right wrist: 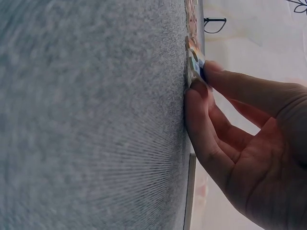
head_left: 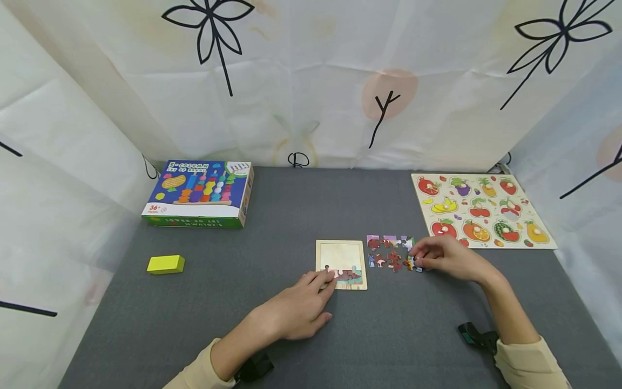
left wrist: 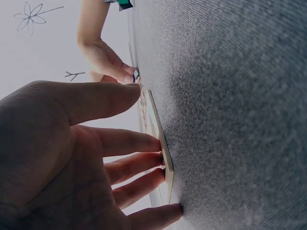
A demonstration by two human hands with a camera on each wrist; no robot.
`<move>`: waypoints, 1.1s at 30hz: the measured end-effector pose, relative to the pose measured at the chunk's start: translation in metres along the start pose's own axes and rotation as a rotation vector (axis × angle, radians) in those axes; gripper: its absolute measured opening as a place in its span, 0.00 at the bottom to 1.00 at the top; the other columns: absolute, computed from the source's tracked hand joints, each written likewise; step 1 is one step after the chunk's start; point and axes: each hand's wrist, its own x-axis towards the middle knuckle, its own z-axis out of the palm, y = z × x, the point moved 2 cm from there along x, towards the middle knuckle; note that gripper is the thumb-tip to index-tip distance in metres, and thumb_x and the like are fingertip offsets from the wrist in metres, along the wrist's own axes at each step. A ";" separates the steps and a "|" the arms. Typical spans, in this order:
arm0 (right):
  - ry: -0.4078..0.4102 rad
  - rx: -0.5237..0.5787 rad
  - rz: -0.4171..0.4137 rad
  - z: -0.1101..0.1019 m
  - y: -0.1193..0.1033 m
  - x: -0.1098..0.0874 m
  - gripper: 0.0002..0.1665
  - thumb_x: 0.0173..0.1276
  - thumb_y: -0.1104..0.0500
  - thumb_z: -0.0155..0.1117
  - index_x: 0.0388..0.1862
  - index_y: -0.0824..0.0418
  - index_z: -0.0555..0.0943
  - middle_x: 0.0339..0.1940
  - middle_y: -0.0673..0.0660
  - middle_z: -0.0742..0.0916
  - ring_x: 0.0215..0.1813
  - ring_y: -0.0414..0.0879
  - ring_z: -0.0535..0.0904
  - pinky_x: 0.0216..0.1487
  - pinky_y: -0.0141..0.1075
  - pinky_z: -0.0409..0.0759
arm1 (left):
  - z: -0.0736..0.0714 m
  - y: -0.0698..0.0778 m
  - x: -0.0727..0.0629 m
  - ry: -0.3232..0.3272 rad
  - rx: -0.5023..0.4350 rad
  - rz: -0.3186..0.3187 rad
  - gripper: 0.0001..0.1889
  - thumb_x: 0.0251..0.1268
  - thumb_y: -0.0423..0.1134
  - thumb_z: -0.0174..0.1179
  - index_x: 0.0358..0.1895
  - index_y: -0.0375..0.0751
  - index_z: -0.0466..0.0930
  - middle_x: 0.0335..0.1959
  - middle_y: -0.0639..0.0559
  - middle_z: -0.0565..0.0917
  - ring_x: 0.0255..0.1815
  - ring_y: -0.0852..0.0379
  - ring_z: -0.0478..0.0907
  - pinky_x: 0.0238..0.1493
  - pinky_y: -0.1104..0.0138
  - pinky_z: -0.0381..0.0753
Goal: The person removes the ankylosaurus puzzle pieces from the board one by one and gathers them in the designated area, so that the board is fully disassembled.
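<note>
From here I see a pale, square wooden puzzle board [head_left: 340,253] on the grey, woven-textured bench [head_left: 291,216], bottom row filled brown-teal. Left fingers [left wrist: 127,143] slightly apart, touching its rim. Right fingers [right wrist: 244,89] clamped on a thin, blue-marked piece [right wrist: 194,67] beside knobby loose pieces [head_left: 394,261], board's right.

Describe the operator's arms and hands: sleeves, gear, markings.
Left hand and right hand are bare; no gloves or rings show. The left sleeve and right sleeve are plain pale beige. A small black device sits near each cuff: left device, right device, the latter with a green patch. No cables distinguishable.
</note>
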 end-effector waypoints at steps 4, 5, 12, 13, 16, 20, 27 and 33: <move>0.009 -0.024 0.026 0.000 -0.001 0.001 0.08 0.76 0.71 0.67 0.50 0.70 0.87 0.39 0.56 0.90 0.36 0.37 0.84 0.37 0.29 0.84 | 0.000 -0.001 0.000 -0.006 -0.016 0.000 0.35 0.86 0.51 0.56 0.86 0.39 0.61 0.90 0.48 0.57 0.89 0.48 0.59 0.82 0.54 0.73; 0.012 -0.032 0.033 0.000 -0.002 0.001 0.08 0.76 0.70 0.68 0.50 0.69 0.88 0.39 0.56 0.90 0.36 0.36 0.84 0.38 0.29 0.84 | 0.000 -0.002 0.001 -0.006 -0.019 0.000 0.35 0.86 0.51 0.57 0.86 0.39 0.61 0.90 0.48 0.57 0.89 0.48 0.59 0.82 0.54 0.74; 0.031 -0.049 0.091 -0.002 -0.002 -0.001 0.09 0.76 0.70 0.68 0.52 0.69 0.88 0.43 0.58 0.91 0.40 0.36 0.85 0.42 0.28 0.86 | 0.000 -0.004 0.003 -0.003 -0.043 -0.013 0.34 0.86 0.51 0.56 0.86 0.40 0.63 0.90 0.49 0.58 0.86 0.50 0.62 0.80 0.55 0.76; 0.033 -0.048 0.093 -0.002 -0.002 -0.001 0.09 0.76 0.70 0.68 0.53 0.69 0.88 0.43 0.58 0.91 0.40 0.36 0.85 0.42 0.28 0.86 | 0.001 -0.004 0.004 -0.002 -0.044 -0.015 0.34 0.86 0.51 0.56 0.86 0.41 0.63 0.90 0.49 0.58 0.86 0.50 0.63 0.80 0.55 0.76; 0.040 -0.047 0.072 -0.001 -0.002 -0.001 0.09 0.77 0.70 0.67 0.53 0.69 0.88 0.44 0.58 0.92 0.41 0.36 0.86 0.42 0.28 0.86 | 0.001 -0.005 0.004 0.003 -0.045 -0.010 0.33 0.86 0.51 0.56 0.85 0.41 0.65 0.89 0.49 0.59 0.86 0.50 0.63 0.80 0.55 0.76; 0.050 -0.037 0.025 0.003 -0.006 0.000 0.09 0.76 0.70 0.69 0.52 0.68 0.88 0.43 0.57 0.92 0.40 0.37 0.86 0.41 0.28 0.86 | 0.000 -0.004 0.004 0.008 -0.029 0.012 0.31 0.86 0.51 0.56 0.83 0.40 0.68 0.88 0.49 0.62 0.84 0.50 0.65 0.80 0.55 0.76; 0.054 0.012 0.036 0.012 -0.014 0.007 0.09 0.75 0.67 0.71 0.52 0.67 0.88 0.42 0.59 0.92 0.39 0.41 0.88 0.40 0.30 0.86 | -0.001 -0.001 0.001 0.024 -0.009 0.030 0.32 0.86 0.51 0.57 0.82 0.39 0.68 0.86 0.47 0.63 0.85 0.47 0.64 0.80 0.54 0.76; 0.034 0.039 0.043 0.023 -0.018 0.017 0.09 0.76 0.65 0.72 0.52 0.66 0.89 0.42 0.59 0.93 0.38 0.43 0.88 0.39 0.32 0.86 | -0.001 0.003 0.000 0.011 0.009 0.027 0.32 0.86 0.53 0.55 0.83 0.40 0.68 0.87 0.48 0.62 0.88 0.46 0.61 0.84 0.47 0.70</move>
